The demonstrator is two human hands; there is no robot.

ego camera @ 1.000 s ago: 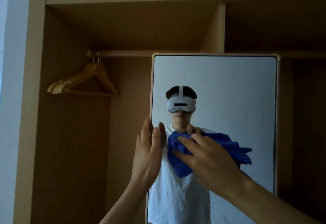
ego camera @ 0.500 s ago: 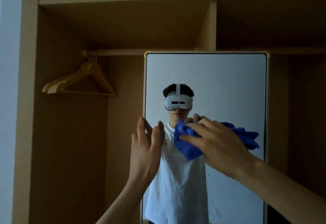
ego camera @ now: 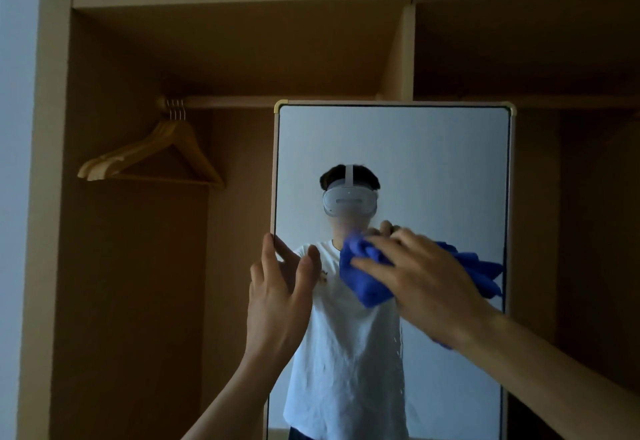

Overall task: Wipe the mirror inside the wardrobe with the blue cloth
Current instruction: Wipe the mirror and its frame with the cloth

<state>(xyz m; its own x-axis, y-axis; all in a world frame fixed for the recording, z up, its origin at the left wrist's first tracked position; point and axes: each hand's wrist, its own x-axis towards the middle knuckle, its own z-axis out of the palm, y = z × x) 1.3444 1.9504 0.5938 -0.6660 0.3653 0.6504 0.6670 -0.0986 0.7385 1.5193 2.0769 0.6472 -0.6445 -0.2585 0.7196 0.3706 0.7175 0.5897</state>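
A: Main risk from here?
B: The mirror (ego camera: 391, 148) looks like a thin panel standing in the wardrobe (ego camera: 138, 266). A hard push from the right hand (ego camera: 426, 283) could swing or flex it. The blue cloth (ego camera: 363, 273) is bunched, so contact is small and streaks are likely. Specks show on the glass at lower centre of frame.
A: Anything from the other side?
B: The left hand (ego camera: 277, 301) sits at the mirror's left edge, centre of frame, and could leave smudges.
A: Fingers?
B: Right fingers (ego camera: 381, 242) are spread, pressing the cloth flat on the glass mid-frame. Thumb is hidden. Left fingers (ego camera: 268, 249) are straight and together, thumb apart, apparently touching the frame edge and holding nothing.
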